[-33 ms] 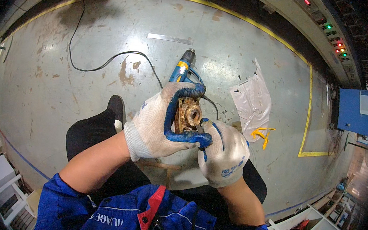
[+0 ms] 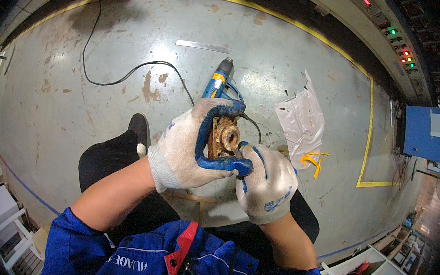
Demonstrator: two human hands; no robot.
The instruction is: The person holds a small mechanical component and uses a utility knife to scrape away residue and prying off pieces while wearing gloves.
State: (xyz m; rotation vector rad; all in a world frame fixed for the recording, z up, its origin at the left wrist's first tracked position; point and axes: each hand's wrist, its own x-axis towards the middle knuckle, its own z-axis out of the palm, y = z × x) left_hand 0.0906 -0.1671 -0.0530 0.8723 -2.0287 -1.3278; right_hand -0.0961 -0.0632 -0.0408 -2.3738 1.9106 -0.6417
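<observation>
My left hand (image 2: 188,145), in a white knit glove with a blue coated palm, is wrapped round a rusty metal part (image 2: 222,137). That part has a flat block-like body and a raised round collar with a hole, turned upward. My right hand (image 2: 267,186), gloved alike, is closed at the part's lower right edge. A small metallic tip (image 2: 238,152) shows between its fingers and touches or nearly touches the collar; the rest of it is hidden in the fist. Beyond my left hand, a blue corded power drill (image 2: 219,80) lies on the floor.
A metal strip (image 2: 203,46) lies past the drill. The black cord (image 2: 125,79) loops leftward. To the right are a crumpled white sheet (image 2: 302,124) with small dark pieces and yellow strips (image 2: 314,162). A blue box (image 2: 427,134) and a lit control panel (image 2: 395,43) stand farther right.
</observation>
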